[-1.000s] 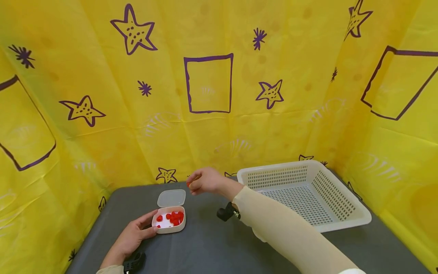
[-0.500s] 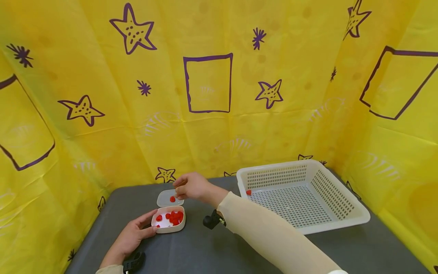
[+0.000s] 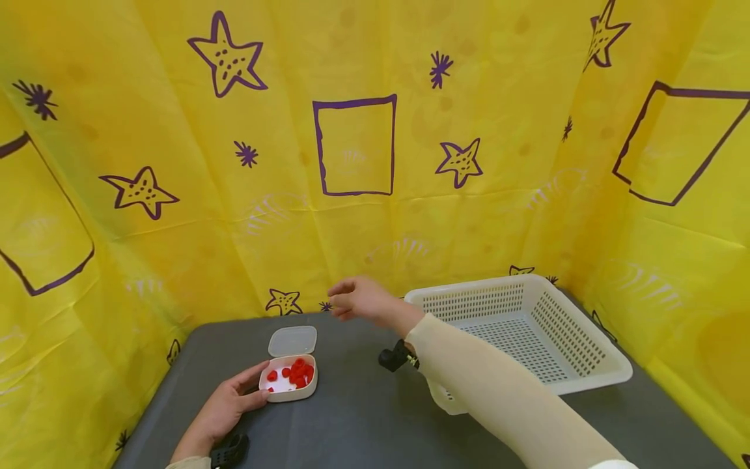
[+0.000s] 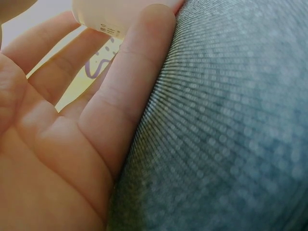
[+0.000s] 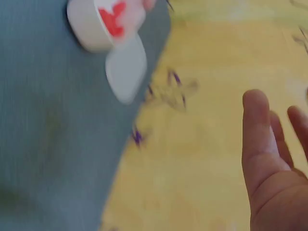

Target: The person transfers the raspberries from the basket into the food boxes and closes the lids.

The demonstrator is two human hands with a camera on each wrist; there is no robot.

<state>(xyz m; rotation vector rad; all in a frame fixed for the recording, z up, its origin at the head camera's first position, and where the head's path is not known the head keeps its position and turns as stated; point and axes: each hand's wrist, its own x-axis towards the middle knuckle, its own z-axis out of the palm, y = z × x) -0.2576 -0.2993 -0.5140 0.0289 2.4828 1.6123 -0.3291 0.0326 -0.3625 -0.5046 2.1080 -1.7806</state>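
Observation:
My left hand [image 3: 225,404] holds the left side of a small pale food container [image 3: 293,395], thumb at its near corner and fingers round the far corner. In the left wrist view the fingers [image 4: 134,62] reach up to the container's pale wall [image 4: 103,19]. Several small red raspberry-like pieces [image 3: 300,372] are heaped to the right inside it, with a few at the left. Its translucent lid [image 3: 293,341] lies flat just behind it. To the right of the lid, above the table, my right hand [image 3: 366,301] is raised with nothing in its fingers [image 5: 257,125].
A large white perforated basket [image 3: 592,378] stands at the right, partly hidden by my right forearm [image 3: 498,371]. The grey tabletop [image 3: 346,423] lies under everything. A yellow patterned cloth [image 3: 357,241] rises behind and at both sides.
My right hand moved left over the lid and let go of a red piece, then went back right, empty. The heap in the container looks higher. My left hand stayed put.

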